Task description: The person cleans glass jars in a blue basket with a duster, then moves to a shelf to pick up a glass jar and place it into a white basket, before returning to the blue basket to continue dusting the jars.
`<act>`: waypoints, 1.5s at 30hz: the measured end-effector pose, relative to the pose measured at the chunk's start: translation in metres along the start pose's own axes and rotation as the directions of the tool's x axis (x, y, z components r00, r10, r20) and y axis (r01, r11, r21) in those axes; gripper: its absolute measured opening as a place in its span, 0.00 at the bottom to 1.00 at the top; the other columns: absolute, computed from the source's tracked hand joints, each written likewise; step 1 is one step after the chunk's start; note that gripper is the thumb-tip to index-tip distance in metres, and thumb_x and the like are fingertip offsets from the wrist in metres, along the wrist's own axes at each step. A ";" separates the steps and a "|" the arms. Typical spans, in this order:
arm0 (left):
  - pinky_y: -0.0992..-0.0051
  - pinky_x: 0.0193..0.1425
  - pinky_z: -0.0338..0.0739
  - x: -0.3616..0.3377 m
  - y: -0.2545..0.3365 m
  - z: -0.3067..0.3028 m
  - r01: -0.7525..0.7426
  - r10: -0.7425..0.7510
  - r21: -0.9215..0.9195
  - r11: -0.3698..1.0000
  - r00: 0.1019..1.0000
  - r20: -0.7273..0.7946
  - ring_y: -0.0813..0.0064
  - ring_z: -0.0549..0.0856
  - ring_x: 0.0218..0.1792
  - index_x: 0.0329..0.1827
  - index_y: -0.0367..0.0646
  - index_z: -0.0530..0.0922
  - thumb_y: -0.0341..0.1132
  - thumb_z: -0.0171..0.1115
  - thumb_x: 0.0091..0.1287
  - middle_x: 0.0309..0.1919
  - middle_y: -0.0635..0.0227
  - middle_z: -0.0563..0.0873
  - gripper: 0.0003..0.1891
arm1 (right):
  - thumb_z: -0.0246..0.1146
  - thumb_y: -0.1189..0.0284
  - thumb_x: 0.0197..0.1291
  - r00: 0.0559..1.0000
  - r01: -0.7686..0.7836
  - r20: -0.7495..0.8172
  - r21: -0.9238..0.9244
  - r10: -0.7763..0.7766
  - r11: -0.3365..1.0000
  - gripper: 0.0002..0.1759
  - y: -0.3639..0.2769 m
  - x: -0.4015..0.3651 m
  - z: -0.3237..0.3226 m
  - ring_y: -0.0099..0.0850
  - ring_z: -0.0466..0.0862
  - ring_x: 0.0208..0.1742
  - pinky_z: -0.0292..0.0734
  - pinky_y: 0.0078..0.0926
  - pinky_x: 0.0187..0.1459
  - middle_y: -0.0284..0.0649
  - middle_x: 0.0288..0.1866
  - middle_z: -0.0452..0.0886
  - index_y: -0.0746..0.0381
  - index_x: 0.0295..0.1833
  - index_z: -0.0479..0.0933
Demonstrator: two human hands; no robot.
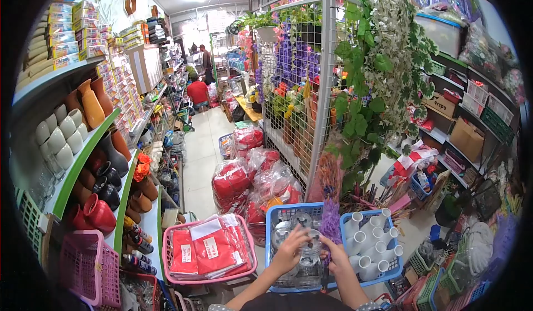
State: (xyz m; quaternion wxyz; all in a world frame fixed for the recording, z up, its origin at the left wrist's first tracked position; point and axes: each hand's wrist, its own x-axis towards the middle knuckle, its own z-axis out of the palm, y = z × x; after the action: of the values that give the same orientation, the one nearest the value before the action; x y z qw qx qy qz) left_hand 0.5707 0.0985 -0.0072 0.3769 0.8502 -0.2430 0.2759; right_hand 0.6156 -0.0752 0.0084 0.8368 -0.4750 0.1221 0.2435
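Note:
A clear round glass container (312, 240) is between my two hands, over a blue basket (270, 222) of similar clear glass pieces. My right hand (335, 257) grips the container's right side with its thumb and fingers. On its other side, my left hand (290, 251) has its fingers apart and reaching to the glass; whether they touch it is hard to tell. Glare and overlap hide part of the container's outline. Beside this basket, a second blue basket (397, 271) holds several white narrow-necked vases (371, 241).
To the left stands a pink basket (166, 258) of red packets (214, 250). Red bagged bundles (233, 178) lie on the floor beyond. A white wire rack (322, 89) with artificial flowers rises ahead. Shelves (78, 183) with pots line the left; a person in red (197, 92) is down the aisle.

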 end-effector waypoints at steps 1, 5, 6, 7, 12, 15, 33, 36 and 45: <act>0.63 0.67 0.67 0.001 0.008 0.004 0.160 -0.164 -0.040 0.986 0.982 -0.098 0.56 0.69 0.67 0.65 0.45 0.65 0.19 0.62 0.50 0.66 0.58 0.68 0.35 | 0.70 0.70 0.54 1.000 -0.002 0.002 0.000 0.002 1.000 0.12 0.003 0.003 -0.002 0.18 0.68 0.15 0.61 0.15 0.16 0.29 0.25 0.75 0.60 0.39 0.74; 0.61 0.72 0.58 -0.016 -0.006 0.017 0.471 -0.555 -0.732 0.492 0.818 0.153 0.59 0.62 0.70 0.73 0.42 0.47 0.28 0.69 0.54 0.73 0.57 0.53 0.47 | 0.69 0.72 0.54 0.997 0.069 0.027 0.075 -0.072 0.995 0.10 0.006 0.007 -0.003 0.18 0.69 0.16 0.62 0.15 0.17 0.30 0.25 0.76 0.59 0.38 0.75; 0.61 0.73 0.57 -0.019 -0.009 0.016 0.524 -0.508 -0.845 -0.107 0.702 0.500 0.59 0.64 0.70 0.73 0.41 0.48 0.31 0.69 0.56 0.72 0.58 0.57 0.45 | 0.69 0.72 0.55 0.995 0.085 0.045 0.072 -0.089 0.994 0.09 0.005 0.007 -0.003 0.18 0.70 0.16 0.62 0.16 0.17 0.30 0.25 0.76 0.59 0.38 0.75; 0.60 0.72 0.60 -0.023 -0.017 0.021 0.327 -0.350 -0.828 -0.457 0.789 0.505 0.60 0.66 0.68 0.72 0.42 0.51 0.34 0.62 0.63 0.69 0.57 0.62 0.37 | 0.69 0.72 0.55 0.995 0.087 0.045 0.073 -0.091 0.993 0.09 0.004 0.008 -0.003 0.18 0.70 0.16 0.62 0.16 0.17 0.30 0.25 0.76 0.59 0.38 0.75; 0.59 0.72 0.61 -0.015 -0.013 0.013 0.383 -0.477 -0.847 -0.369 0.704 0.526 0.62 0.69 0.66 0.71 0.41 0.55 0.33 0.53 0.68 0.66 0.57 0.67 0.29 | 0.67 0.67 0.57 0.913 0.344 -0.086 -0.366 -0.399 0.865 0.15 0.011 0.012 -0.014 0.19 0.75 0.22 0.69 0.19 0.23 0.34 0.28 0.80 0.66 0.44 0.77; 0.58 0.72 0.61 -0.016 -0.022 0.013 0.326 -0.540 -0.889 -0.322 0.708 0.456 0.63 0.70 0.66 0.70 0.41 0.57 0.31 0.52 0.68 0.65 0.57 0.69 0.28 | 0.67 0.65 0.57 0.727 0.592 0.166 -0.643 -0.667 0.486 0.20 0.009 0.003 -0.028 0.22 0.78 0.27 0.74 0.23 0.31 0.36 0.31 0.83 0.67 0.49 0.78; 0.58 0.63 0.73 -0.013 -0.050 -0.009 0.257 -0.637 -0.960 -0.113 0.723 0.269 0.61 0.80 0.55 0.62 0.42 0.67 0.25 0.55 0.67 0.55 0.58 0.78 0.20 | 0.68 0.60 0.49 0.932 0.230 0.137 -0.939 -0.335 0.256 0.21 -0.019 -0.038 -0.094 0.42 0.84 0.32 0.76 0.33 0.36 0.48 0.30 0.83 0.58 0.49 0.81; 0.63 0.61 0.75 -0.017 -0.048 0.001 0.234 -0.603 -0.958 -0.164 0.745 0.285 0.64 0.81 0.53 0.64 0.42 0.65 0.25 0.55 0.66 0.54 0.59 0.78 0.22 | 0.68 0.59 0.50 0.936 0.303 0.216 -0.898 -0.279 0.320 0.21 -0.019 -0.039 -0.085 0.43 0.84 0.31 0.76 0.34 0.34 0.49 0.28 0.83 0.58 0.49 0.81; 0.60 0.62 0.72 -0.015 -0.032 0.001 0.378 -0.651 -0.917 -0.126 0.666 0.364 0.62 0.78 0.56 0.69 0.47 0.59 0.23 0.55 0.63 0.59 0.60 0.75 0.30 | 0.68 0.60 0.52 0.937 0.322 0.250 -0.890 -0.244 0.324 0.21 -0.024 -0.029 -0.082 0.37 0.84 0.29 0.75 0.32 0.35 0.45 0.28 0.84 0.58 0.50 0.80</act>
State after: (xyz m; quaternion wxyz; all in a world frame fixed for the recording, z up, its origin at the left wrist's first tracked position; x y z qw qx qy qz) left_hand 0.5803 0.1204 -0.0335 0.9234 0.3803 0.0408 -0.0331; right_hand 0.6053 -0.1643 -0.0042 0.4633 -0.8630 -0.1479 0.1369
